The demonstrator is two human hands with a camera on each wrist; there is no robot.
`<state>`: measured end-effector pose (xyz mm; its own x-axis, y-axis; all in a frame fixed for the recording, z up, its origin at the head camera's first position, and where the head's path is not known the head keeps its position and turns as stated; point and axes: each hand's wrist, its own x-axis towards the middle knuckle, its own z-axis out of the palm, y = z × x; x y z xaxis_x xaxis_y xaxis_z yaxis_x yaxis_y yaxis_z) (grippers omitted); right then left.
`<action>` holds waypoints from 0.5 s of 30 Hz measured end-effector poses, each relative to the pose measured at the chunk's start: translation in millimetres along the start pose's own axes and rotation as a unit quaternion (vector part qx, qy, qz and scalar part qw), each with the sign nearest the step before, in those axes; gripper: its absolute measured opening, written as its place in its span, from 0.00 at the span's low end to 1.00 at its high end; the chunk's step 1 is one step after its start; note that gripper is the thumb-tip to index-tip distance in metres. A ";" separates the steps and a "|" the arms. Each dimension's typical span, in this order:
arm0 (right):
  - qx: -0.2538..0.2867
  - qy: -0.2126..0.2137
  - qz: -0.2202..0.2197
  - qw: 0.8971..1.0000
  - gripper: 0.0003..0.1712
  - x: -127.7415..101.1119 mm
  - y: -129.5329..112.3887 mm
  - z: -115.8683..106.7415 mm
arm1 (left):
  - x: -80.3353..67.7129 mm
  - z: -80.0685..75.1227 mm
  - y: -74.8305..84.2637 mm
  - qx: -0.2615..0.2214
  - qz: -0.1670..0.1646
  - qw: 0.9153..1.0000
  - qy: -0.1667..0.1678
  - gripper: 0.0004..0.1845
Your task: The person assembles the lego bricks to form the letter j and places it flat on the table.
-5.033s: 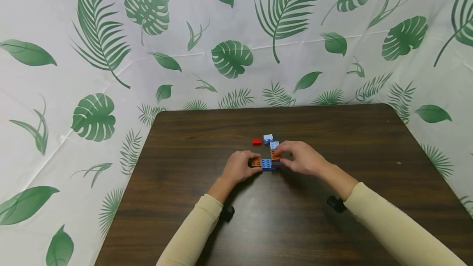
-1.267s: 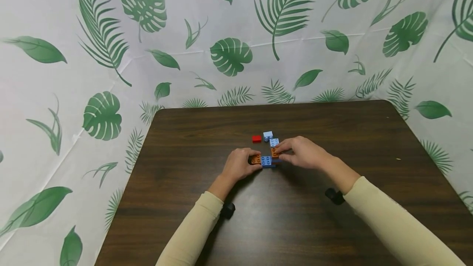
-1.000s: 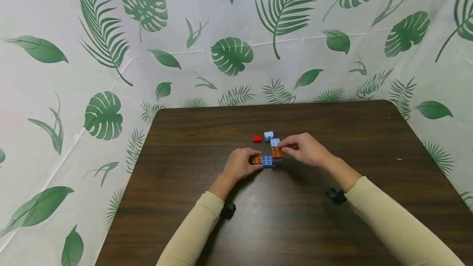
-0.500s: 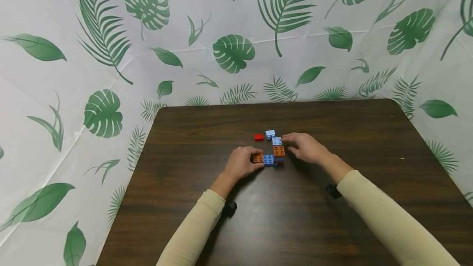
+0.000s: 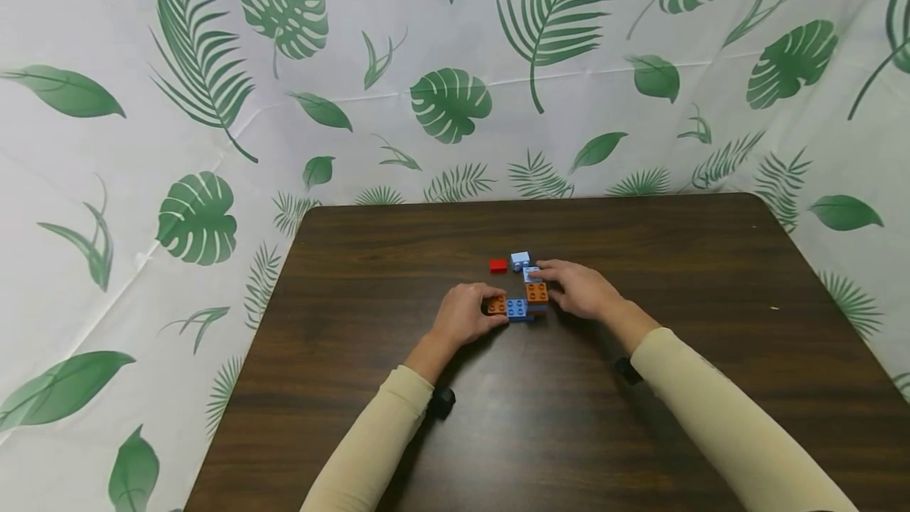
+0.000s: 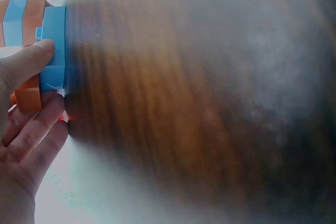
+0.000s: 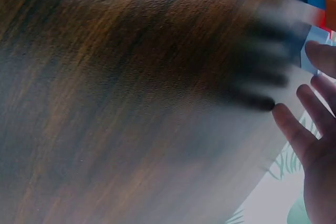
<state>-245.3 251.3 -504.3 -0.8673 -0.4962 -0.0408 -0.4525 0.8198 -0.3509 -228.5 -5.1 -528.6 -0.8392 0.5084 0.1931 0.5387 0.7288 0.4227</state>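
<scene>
While the dark wooden table [image 5: 569, 417] carries everything, the left hand [image 5: 464, 314] at 9 o'clock of the brick assembly [image 5: 519, 305] has its fingers curled around the assembly's orange end and should hold it firmly down. The right hand [image 5: 579, 289], at 3 o'clock, has its fingers closing on the pale blue brick [image 5: 530, 272], at 12 o'clock of the assembly; I judge a straight lift is best. The second pale blue brick [image 5: 520, 260] and the red brick [image 5: 498, 265] lie loose beyond.
</scene>
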 end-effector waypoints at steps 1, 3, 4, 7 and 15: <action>-0.003 0.003 0.001 1.000 0.27 0.6 -0.3 0.4 | 0.1 0.1 -0.1 0.000 -0.001 1.000 -0.001 0.23; -0.005 0.010 0.001 1.000 0.25 1.6 -1.1 1.0 | 0.0 0.2 -0.2 0.000 -0.003 1.000 -0.001 0.23; -0.005 0.013 0.003 1.000 0.24 1.9 -1.3 1.2 | -0.1 0.1 -0.2 0.000 -0.004 1.000 -0.002 0.23; -0.008 0.024 0.005 1.000 0.22 2.1 -1.1 2.2 | -0.2 -0.4 0.0 -0.001 -0.007 1.000 -0.003 0.23; -0.014 0.056 0.013 0.998 0.15 2.0 0.6 2.5 | -0.3 -0.4 -0.7 -0.001 -0.010 1.000 -0.005 0.23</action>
<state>-246.8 250.1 -506.9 -0.8956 -0.4412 0.0568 -0.4344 0.8400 -0.3250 -228.7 -6.0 -528.6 -0.8488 0.4989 0.1753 0.5220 0.7379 0.4277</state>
